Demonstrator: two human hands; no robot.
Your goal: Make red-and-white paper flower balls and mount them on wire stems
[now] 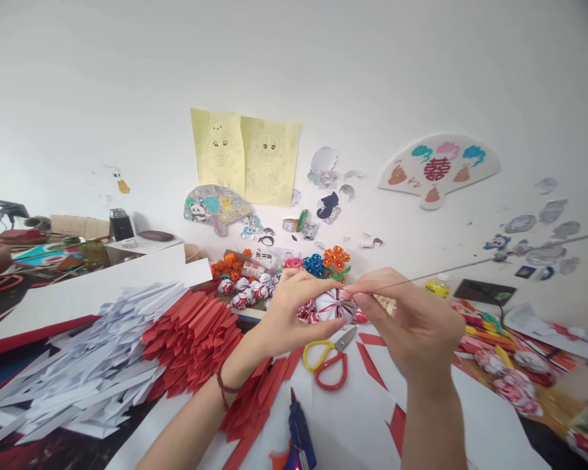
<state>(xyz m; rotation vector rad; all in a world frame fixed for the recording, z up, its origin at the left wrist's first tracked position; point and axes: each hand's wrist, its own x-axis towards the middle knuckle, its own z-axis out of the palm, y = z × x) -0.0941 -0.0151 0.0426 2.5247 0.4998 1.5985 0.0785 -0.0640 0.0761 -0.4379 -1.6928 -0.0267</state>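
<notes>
A white ball with red stripes (334,305) is held by my left hand (298,307), its fingers curved round the left side and top. My right hand (409,320) is at the ball's upper right, thumb and forefinger pinched together on a long thin wire (451,269) that runs off to the right. Just below the ball lie scissors (330,359) with one yellow and one red handle, on white paper (350,405). A blue glue gun (300,431) stands nearer to me, between my forearms.
White paper strips (98,359) and red paper strips (191,346) are heaped at the left. Finished red-and-white balls (249,292) and bead flowers (336,260) stand behind my hands. More coloured pieces (509,365) lie at the right, beside a black box (485,292).
</notes>
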